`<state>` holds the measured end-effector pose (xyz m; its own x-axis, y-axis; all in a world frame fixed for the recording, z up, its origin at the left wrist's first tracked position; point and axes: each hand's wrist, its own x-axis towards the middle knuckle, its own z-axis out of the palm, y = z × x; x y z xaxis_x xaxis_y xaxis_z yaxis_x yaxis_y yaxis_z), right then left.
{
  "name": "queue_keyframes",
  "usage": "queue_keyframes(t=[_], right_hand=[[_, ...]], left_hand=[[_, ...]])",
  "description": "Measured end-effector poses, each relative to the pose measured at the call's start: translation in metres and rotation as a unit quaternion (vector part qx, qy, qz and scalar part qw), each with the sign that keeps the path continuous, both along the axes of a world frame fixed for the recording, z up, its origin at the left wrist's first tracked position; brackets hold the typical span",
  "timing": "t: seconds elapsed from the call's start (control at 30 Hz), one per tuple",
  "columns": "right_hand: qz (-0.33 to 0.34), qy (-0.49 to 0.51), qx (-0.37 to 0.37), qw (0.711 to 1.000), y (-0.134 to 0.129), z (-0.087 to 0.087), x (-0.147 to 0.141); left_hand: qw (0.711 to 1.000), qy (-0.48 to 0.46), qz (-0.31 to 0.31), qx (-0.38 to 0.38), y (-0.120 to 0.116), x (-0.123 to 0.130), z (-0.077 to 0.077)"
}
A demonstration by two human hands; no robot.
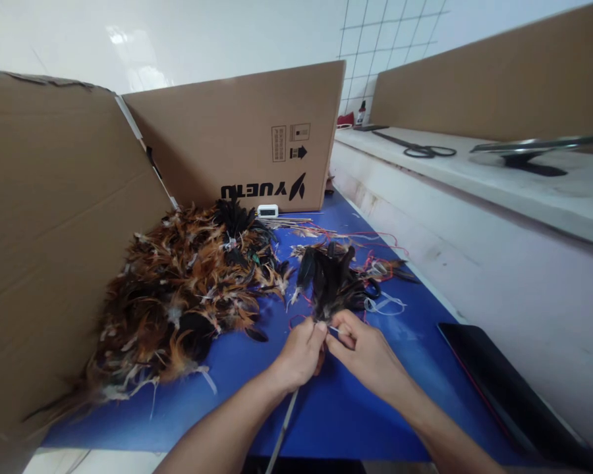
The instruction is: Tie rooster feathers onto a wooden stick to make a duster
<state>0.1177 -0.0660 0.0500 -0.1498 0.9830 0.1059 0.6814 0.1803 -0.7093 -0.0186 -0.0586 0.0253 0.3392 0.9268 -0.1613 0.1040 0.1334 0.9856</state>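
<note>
My left hand (300,352) pinched the dark feather bundle (330,280) at its base; my right hand (363,349), fingertips nearly closed, gripped a thin white strip (335,330) beside it.

Moderate, cool light; bright glare patches on glossy white wall (178,39), upper left. Light source out of frame. Brown cardboard box panel with black print (237,131) shaded toward its left fold; large plain brown cardboard panel (54,250) at left dim, darker low down. Pale sheen on glossy blue tabletop (375,408), right of center. Wide-angle stretch at edges, right ledge slants. Soft overall; brown-and-black feather pile (178,283) smeary, fine detail lost, lower left blurriest. Box print legible, small label text not.
</note>
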Motion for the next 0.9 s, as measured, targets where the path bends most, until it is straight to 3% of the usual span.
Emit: queue_keyframes(t=[0.27,0.5,0.7,0.9], right_hand=[[0.037,0.095,-0.07,0.992,0.009,-0.011,0.01],[0.057,0.184,-0.13,0.973,0.018,-0.008,0.009],[0.059,0.155,-0.117,0.979,0.024,-0.014,0.01],[0.032,0.086,-0.072,0.993,0.022,-0.017,0.01]], left_hand=[[1.0,0.023,0.019,0.009,-0.002,0.001,-0.001],[0.997,-0.027,0.017,-0.075,-0.001,0.002,0.007],[0.983,-0.097,-0.011,-0.152,0.001,-0.002,0.011],[0.978,-0.104,-0.02,-0.181,0.002,-0.003,0.012]])
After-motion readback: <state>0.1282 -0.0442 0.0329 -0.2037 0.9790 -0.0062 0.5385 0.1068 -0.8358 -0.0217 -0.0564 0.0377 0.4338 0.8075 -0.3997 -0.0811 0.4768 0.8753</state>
